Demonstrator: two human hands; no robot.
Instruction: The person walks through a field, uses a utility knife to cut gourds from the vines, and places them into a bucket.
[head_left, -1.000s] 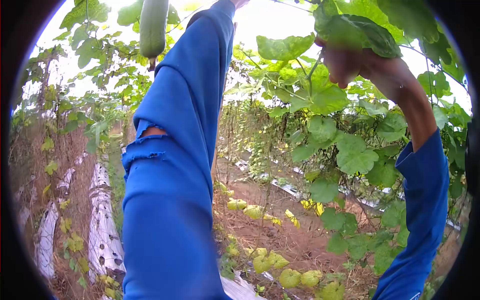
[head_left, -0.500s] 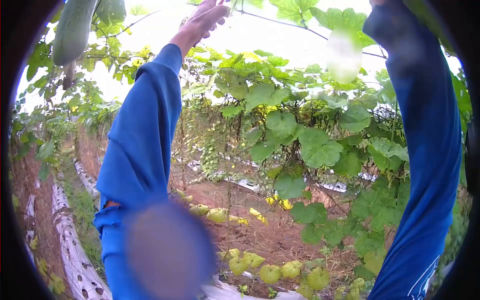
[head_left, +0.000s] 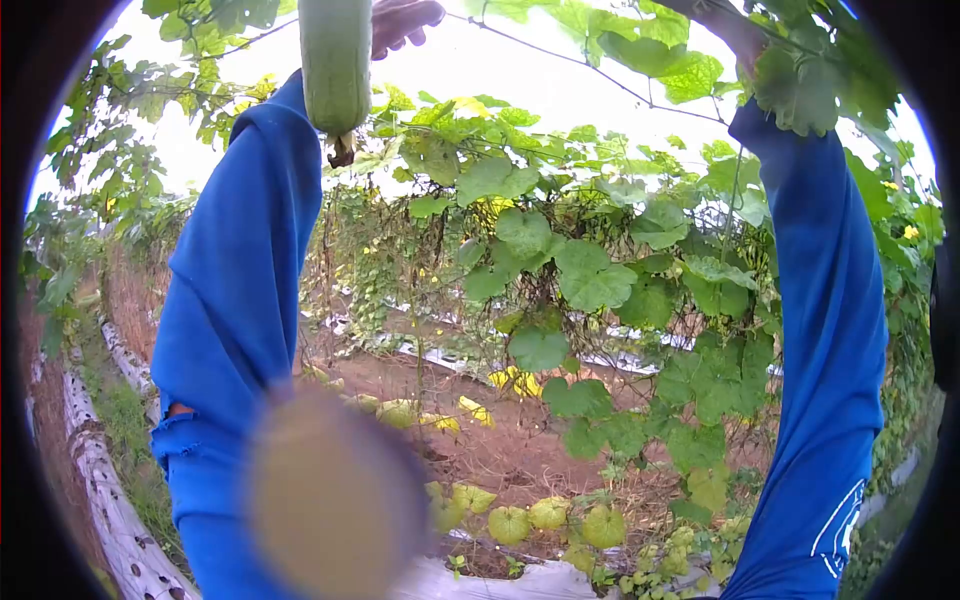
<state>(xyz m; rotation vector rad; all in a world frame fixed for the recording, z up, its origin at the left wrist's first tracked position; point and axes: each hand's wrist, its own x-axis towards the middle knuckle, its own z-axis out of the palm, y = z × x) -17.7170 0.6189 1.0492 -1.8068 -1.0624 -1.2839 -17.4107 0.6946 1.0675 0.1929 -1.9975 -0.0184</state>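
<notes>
Raised at the top, my left hand (head_left: 408, 24) is partly behind a long pale-green gourd (head_left: 336, 70). Its visible fingers point right, loosely bent and apart, with nothing seen in them. The gourd hangs upright, its upper end cut off by the frame and a withered brown blossom (head_left: 342, 150) at its lower tip. My right hand (head_left: 738, 38) reaches up at the upper right among vine leaves (head_left: 800, 85); its fingers are hidden. A thin vine stem (head_left: 590, 66) runs between the two hands.
A wall of leafy vines (head_left: 600, 275) stands ahead over reddish soil (head_left: 500, 440). White plastic-covered beds (head_left: 110, 490) with holes run along the left. Yellowed leaves (head_left: 510, 524) hang low. A blurred tan oval (head_left: 335, 500) covers part of the lower view.
The gourd has shifted from the upper left to in front of my left forearm. More leaves now overlap my right hand. A whitish oval near the right sleeve is gone from view.
</notes>
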